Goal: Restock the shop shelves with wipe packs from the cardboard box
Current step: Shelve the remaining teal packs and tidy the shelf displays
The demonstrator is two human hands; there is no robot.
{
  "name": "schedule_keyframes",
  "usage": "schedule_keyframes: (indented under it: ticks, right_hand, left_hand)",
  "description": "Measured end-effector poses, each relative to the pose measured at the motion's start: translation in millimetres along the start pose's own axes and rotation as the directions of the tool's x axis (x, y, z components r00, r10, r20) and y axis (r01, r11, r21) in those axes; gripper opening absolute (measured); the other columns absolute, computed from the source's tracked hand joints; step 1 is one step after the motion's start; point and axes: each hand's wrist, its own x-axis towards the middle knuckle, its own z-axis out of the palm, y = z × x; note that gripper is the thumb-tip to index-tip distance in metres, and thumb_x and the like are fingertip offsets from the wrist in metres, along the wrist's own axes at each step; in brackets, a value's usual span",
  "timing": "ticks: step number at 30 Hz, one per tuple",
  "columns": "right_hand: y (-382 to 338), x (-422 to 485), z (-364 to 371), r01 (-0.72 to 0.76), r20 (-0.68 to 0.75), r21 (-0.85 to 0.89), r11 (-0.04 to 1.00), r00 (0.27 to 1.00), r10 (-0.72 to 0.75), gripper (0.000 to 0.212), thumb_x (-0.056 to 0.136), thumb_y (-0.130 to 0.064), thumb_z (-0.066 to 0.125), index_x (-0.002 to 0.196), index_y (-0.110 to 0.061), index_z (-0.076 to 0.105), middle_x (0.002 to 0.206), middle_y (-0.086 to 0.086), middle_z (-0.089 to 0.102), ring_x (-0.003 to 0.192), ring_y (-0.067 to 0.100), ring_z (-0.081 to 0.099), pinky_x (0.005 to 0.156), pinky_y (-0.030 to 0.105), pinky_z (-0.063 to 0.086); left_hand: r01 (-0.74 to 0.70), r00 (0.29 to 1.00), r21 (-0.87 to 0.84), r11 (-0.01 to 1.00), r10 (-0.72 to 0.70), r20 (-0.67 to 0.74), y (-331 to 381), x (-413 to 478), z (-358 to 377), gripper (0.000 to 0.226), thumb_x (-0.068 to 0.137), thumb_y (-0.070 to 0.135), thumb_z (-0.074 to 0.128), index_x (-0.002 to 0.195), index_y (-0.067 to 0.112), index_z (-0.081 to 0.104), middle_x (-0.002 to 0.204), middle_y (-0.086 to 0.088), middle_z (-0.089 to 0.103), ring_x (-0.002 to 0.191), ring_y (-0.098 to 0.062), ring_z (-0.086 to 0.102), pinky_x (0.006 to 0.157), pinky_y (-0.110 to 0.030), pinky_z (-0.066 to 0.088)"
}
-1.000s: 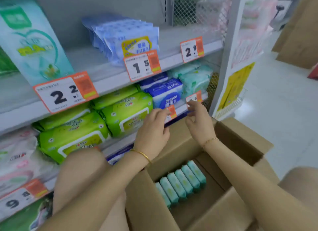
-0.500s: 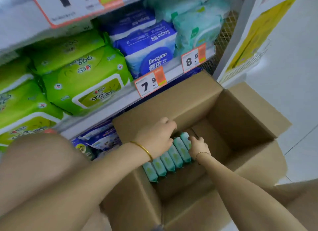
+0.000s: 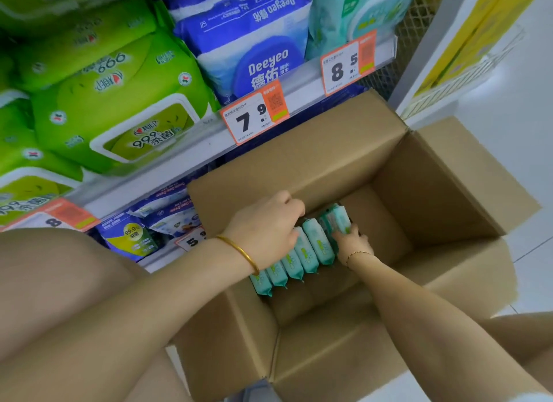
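Fingers (image 3: 291, 205) of left hand (image 3: 264, 225) curled down over far ends of packs (image 3: 302, 253), tips hidden. Right hand (image 3: 354, 243) gripping end pack (image 3: 336, 217), tilted up out of row. Teal packs standing on edge, side by side, at left end of box (image 3: 314, 159); flaps folded open. Box on white tiled floor (image 3: 508, 108), close against shelf (image 3: 185, 159). On shelf above: green packs (image 3: 119, 111), blue packs (image 3: 248, 33), orange price tags (image 3: 254, 114) clipped to front lip. Wire mesh (image 3: 419, 18) at shelf's right end, yellow sign (image 3: 466, 36) beyond it.
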Motion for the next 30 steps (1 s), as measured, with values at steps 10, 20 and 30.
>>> schedule_keyframes:
  ticks: [10,20,30]
  right_hand:
    - [1,-25,-47,-0.094,-0.008,0.085,0.992,0.995,0.095,0.045,0.090,-0.026,0.055,0.133,-0.017,0.046,0.129,0.013,0.038,0.112,0.033,0.049,0.093,0.042,0.050]
    - [-28,-192,-170,-0.021,0.188,0.826,0.564,0.952,-0.240,0.036,0.097,-0.042,0.041,0.121,-0.018,0.054,0.113,0.016,0.056,0.101,0.029,0.059,0.091,0.043,0.051]
    - [-58,-285,-222,0.466,-0.390,0.745,0.478,0.885,-0.254,0.033,0.100,-0.026,0.038,0.132,-0.025,0.043,0.102,0.017,0.060,0.077,0.024,0.063,0.066,0.034,0.057]
  left_hand:
    - [-0.023,1.000,-0.011,1.000,0.023,0.007,-6,4,-5,0.035,0.094,0.027,0.047,0.129,0.021,0.045,0.128,-0.001,0.044,0.101,-0.018,0.054,0.085,-0.038,0.051]
    - [-0.156,0.980,-0.159,0.975,0.133,-0.145,32,-31,-2,0.077,0.073,0.043,0.073,0.134,0.022,0.033,0.134,-0.001,0.042,0.120,-0.018,0.045,0.098,-0.036,0.044]
    - [-0.205,0.864,-0.763,0.614,-0.253,-0.435,17,-84,-72,0.038,0.083,0.015,0.068,0.114,0.008,0.048,0.115,-0.006,0.060,0.096,-0.022,0.062,0.077,-0.034,0.055]
